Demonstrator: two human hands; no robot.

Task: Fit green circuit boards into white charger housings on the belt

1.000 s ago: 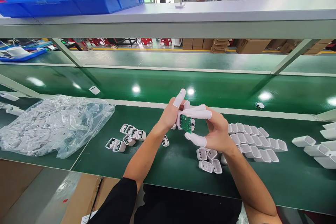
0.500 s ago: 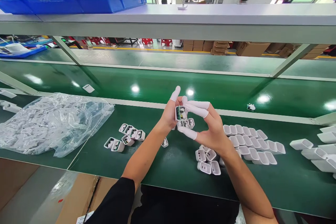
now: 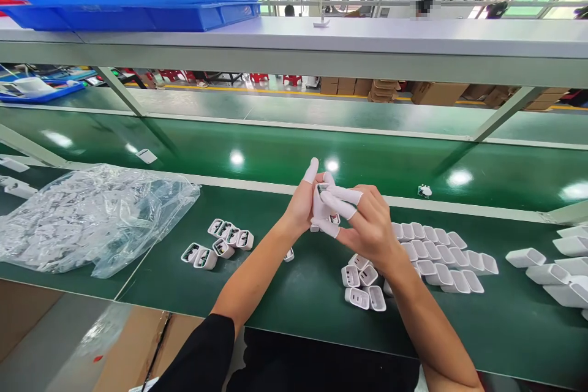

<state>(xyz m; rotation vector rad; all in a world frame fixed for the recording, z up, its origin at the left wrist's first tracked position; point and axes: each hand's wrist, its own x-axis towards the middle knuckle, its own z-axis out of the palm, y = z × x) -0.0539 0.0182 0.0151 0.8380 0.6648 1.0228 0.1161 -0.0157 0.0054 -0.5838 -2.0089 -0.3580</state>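
Note:
Over the green bench (image 3: 303, 300), my left hand (image 3: 299, 205) is closed around a white plastic charger housing (image 3: 320, 207). White finger cots cover the fingertips of both hands. My right hand (image 3: 370, 220) also grips the housing, its fingers at the top opening and its thumb low on the side. Only a sliver of the circuit board inside shows at the rim. Behind the fingers, further housings with parts inside are partly hidden. Left of my forearm stands a group of housings with boards (image 3: 223, 248). Near my right wrist are several open housings (image 3: 357, 297).
A clear plastic bag of white parts (image 3: 92, 214) lies at left. Rows of white housings (image 3: 441, 251) stand at right, with more shells (image 3: 549, 274) at the far right. A shelf (image 3: 390, 33) with blue trays (image 3: 151, 0) spans above. A small loose part (image 3: 424, 190) lies behind the bench.
The held housing has tipped, so its open face with the board is now mostly turned from view. My right fingers have closed in over its top.

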